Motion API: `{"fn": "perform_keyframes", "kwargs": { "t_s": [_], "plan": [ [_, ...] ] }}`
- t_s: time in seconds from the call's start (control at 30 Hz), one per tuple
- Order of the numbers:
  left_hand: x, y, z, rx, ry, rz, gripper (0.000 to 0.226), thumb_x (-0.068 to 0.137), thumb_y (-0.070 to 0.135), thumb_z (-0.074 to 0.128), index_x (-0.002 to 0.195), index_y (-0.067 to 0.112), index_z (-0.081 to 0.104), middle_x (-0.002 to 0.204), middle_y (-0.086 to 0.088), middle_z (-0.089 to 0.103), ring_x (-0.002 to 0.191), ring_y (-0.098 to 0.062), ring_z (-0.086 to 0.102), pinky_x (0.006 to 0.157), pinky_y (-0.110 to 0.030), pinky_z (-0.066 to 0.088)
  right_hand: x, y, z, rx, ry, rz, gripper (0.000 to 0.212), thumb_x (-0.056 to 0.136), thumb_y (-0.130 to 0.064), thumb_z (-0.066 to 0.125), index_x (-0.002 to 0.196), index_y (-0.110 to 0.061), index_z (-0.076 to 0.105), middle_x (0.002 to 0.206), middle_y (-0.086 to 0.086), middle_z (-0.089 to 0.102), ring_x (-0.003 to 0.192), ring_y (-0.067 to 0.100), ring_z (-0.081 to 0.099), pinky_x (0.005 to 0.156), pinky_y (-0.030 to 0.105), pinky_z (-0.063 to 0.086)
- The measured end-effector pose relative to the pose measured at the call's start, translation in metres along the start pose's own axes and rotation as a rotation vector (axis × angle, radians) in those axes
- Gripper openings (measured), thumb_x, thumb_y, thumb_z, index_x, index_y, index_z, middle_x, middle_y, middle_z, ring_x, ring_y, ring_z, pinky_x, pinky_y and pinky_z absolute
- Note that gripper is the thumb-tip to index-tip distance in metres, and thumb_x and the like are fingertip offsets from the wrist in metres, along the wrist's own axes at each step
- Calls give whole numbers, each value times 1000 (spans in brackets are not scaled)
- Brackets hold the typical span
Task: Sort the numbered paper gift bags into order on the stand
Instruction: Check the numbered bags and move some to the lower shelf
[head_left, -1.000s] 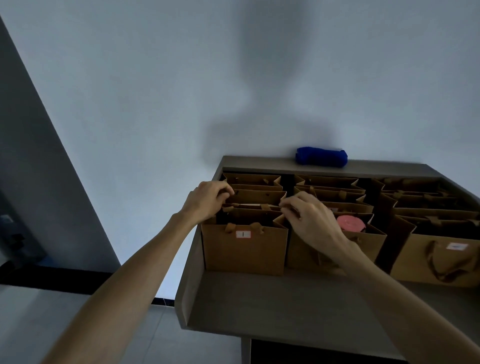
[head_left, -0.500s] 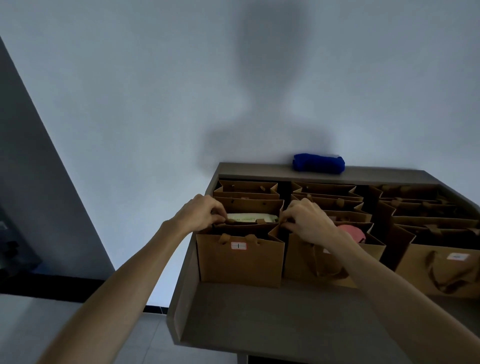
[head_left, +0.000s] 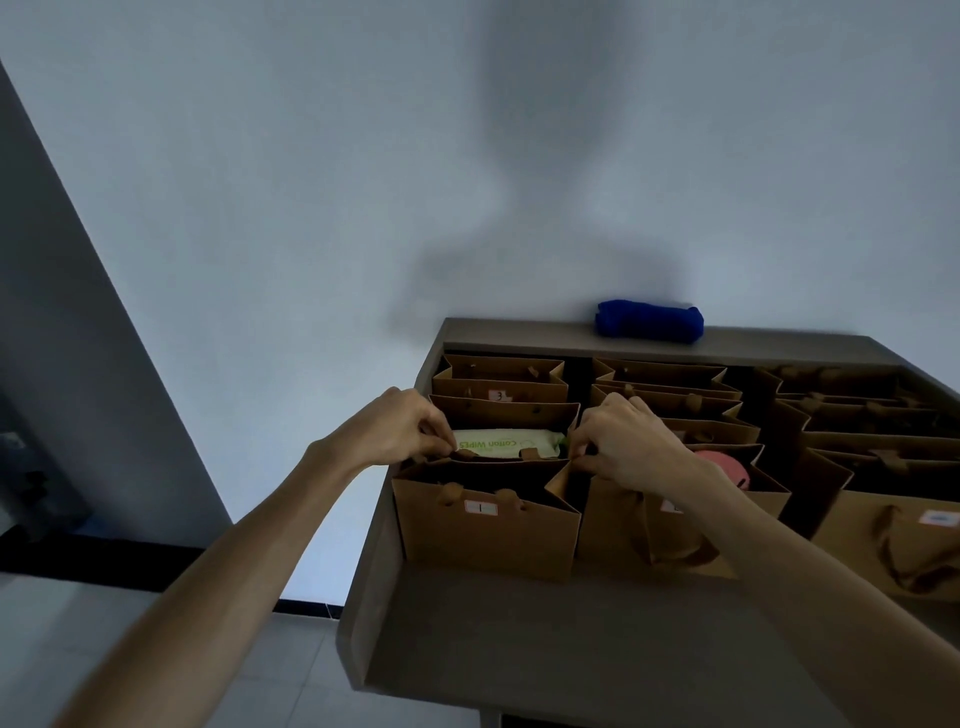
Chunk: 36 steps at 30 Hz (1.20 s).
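Left hand (head_left: 400, 431) and right hand (head_left: 623, 447) are pinching the second bag (head_left: 506, 415) by its top corners. Paper appears light, easily creased; wipes (head_left: 506, 443) are adding little weight.

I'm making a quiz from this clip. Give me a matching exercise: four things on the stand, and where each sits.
Things:
1. blue cloth
2. bag 1
3. wipes pack
4. bag 3

Places:
A. front of the left column
B. on the stand's back ledge
C. inside the bag both hands pinch open
D. near the back of the left column

Pairs: 1-B, 2-A, 3-C, 4-D
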<state>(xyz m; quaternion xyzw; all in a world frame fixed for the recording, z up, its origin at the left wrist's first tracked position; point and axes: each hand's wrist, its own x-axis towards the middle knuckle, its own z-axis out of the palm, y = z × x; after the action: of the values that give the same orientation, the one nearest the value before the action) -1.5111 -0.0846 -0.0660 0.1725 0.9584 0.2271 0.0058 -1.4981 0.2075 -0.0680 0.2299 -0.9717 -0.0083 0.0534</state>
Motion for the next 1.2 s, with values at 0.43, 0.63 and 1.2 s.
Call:
{"fn": "perform_keyframes", "kwargs": {
  "t_s": [0.43,0.63,1.2],
  "plan": [
    [23,-3,19,-6,200,-38,15,91,23,66,105,26,71,111,2,69,100,-16,65,86,-32,56,58,0,1,163,-93,-47,22,93,-32,63,114,-26,67,149,1,39,137,24,32,112,47,34],
    [23,-3,25,-56,271,-28,13,92,20,64,103,23,71,109,2,69,98,-12,63,86,-26,53,84,-12,2,137,-267,-78,29,96,-36,57,123,-29,64,135,-1,52,118,18,50,98,41,46],
    [14,-5,19,-344,543,-91,20,92,27,65,112,25,65,125,2,57,113,-16,55,83,-17,45,87,-4,13,345,-31,-2,40,94,-59,48,97,-25,69,98,-9,65,83,9,59,73,37,50]
  ]
}}
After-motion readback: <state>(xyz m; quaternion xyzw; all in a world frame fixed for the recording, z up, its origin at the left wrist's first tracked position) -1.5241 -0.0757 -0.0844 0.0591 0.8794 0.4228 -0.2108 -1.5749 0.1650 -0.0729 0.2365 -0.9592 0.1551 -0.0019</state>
